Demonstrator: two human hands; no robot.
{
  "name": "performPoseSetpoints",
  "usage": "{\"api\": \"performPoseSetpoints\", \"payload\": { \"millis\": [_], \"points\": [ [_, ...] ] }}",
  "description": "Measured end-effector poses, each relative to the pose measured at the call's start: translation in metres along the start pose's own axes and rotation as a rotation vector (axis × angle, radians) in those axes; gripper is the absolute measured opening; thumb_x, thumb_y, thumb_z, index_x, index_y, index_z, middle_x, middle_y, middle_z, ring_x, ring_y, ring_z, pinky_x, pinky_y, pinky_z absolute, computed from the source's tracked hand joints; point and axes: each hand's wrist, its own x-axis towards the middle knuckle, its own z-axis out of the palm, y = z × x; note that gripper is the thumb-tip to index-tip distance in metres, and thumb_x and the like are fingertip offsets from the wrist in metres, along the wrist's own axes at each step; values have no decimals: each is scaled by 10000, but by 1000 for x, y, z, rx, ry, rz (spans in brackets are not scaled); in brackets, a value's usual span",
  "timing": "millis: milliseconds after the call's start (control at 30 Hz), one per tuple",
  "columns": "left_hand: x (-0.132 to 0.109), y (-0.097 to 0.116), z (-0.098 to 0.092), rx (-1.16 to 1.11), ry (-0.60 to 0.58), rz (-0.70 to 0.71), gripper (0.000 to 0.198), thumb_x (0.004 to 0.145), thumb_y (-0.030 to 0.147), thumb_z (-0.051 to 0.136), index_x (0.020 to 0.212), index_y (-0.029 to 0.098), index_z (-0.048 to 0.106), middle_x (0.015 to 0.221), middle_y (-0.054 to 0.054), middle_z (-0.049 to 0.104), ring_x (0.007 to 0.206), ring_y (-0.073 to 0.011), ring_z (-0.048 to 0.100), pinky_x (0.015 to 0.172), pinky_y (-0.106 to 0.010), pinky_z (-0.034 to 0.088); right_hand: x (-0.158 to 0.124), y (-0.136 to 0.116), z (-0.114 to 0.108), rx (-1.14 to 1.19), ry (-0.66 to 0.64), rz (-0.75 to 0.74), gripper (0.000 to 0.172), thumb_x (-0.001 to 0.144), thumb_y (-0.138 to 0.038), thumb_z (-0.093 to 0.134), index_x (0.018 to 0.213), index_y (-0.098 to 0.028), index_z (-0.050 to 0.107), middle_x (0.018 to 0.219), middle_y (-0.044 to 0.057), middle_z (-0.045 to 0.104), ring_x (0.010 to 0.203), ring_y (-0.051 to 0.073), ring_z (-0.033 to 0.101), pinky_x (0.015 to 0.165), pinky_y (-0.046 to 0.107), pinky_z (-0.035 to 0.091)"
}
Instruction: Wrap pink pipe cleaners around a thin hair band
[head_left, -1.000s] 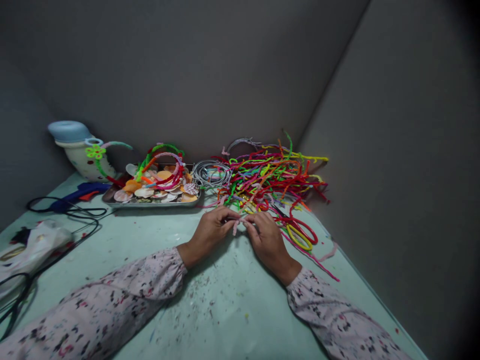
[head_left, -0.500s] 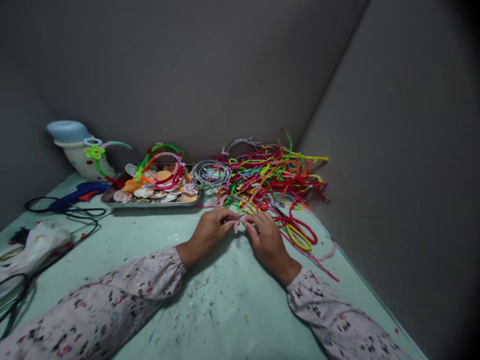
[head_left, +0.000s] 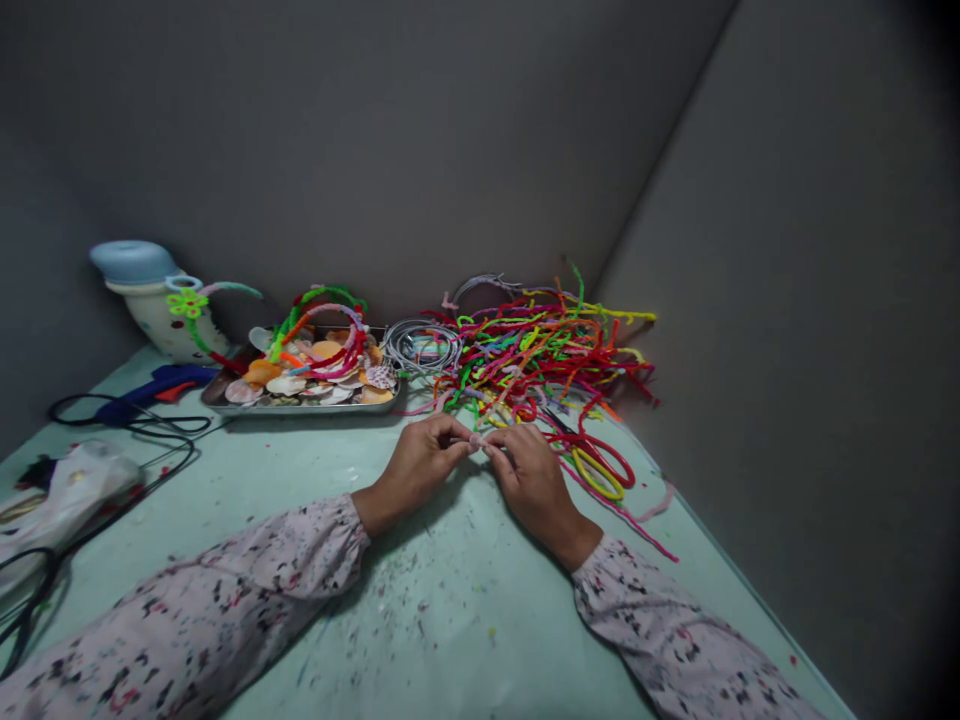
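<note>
Between my fingertips, above the middle of the table, is a short pale pink pipe cleaner [head_left: 476, 440], bent into a small bundle. My left hand [head_left: 424, 458] pinches it from the left, thumb against forefinger. From the right, my right hand [head_left: 531, 478] pinches the same piece, its fingertips almost touching the left ones. Just beyond my hands lies a tangled heap of coloured pipe cleaners [head_left: 540, 345]. Scissors with red and yellow handles [head_left: 600, 472] rest to the right of my right hand, partly under loose strands.
A metal tray [head_left: 300, 412] of seashells holds looped pipe-cleaner bands [head_left: 319, 320]. Beside it sits a coil of grey wire [head_left: 422, 346]. At left are a blue glue gun [head_left: 150, 390] with a black cord, a plastic bag [head_left: 75, 490] and a blue-lidded container [head_left: 157, 300]. Walls border the table.
The pink piece's end that hung below my fingertips is now folded up into a compact bundle. My fingertips have shifted slightly around it; both arms stay almost in place.
</note>
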Motion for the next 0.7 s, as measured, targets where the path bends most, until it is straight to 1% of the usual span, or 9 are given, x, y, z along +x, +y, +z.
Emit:
{"api": "performPoseSetpoints", "payload": {
  "millis": [100, 167, 300, 400, 567, 700],
  "points": [
    [1, -2, 1, -13, 1, -28, 143, 776, 263, 641, 803, 129, 681, 733, -29, 669, 668, -128, 587, 615, -229, 447, 0, 1, 1, 3, 3, 7, 140, 945, -213, 476, 939, -208, 616, 931, 57, 648, 893, 223, 527, 811, 376, 417],
    [1, -4, 2, -17, -10, -21, 149, 782, 267, 634, 834, 133, 674, 768, -33, 672, 703, -137, 604, 637, -234, 464, 0, 2, 2, -4, 8, 16, 137, 944, -217, 480, 937, -204, 615, 924, 58, 645, 888, 223, 526, 805, 374, 416],
    [1, -7, 2, 12, -29, 46, 161, 795, 216, 614, 933, 154, 667, 899, -41, 686, 810, -151, 637, 743, -256, 497, 0, 2, 2, -16, 20, 40, 127, 943, -223, 488, 925, -193, 611, 918, 59, 640, 888, 220, 523, 791, 361, 418],
    [1, -8, 2, 94, -20, 95, 154, 824, 217, 585, 938, 167, 676, 907, -38, 689, 835, -156, 634, 775, -266, 491, 0, 2, 2, -21, 23, 43, 121, 942, -222, 492, 919, -195, 608, 914, 55, 641, 883, 219, 521, 785, 356, 416],
    [1, -7, 1, 154, -5, 112, 151, 836, 235, 579, 907, 160, 688, 860, -39, 692, 801, -157, 624, 744, -263, 479, 0, 3, 2, -26, 18, 30, 110, 937, -218, 502, 923, -190, 608, 912, 54, 643, 874, 217, 523, 791, 359, 415],
    [0, -7, 1, 134, -2, 76, 149, 831, 238, 574, 875, 153, 688, 815, -37, 684, 753, -151, 613, 694, -250, 466, 0, 3, 2, -20, 12, 28, 106, 934, -214, 506, 927, -194, 610, 920, 52, 646, 881, 217, 525, 796, 361, 416]
  ]
}}
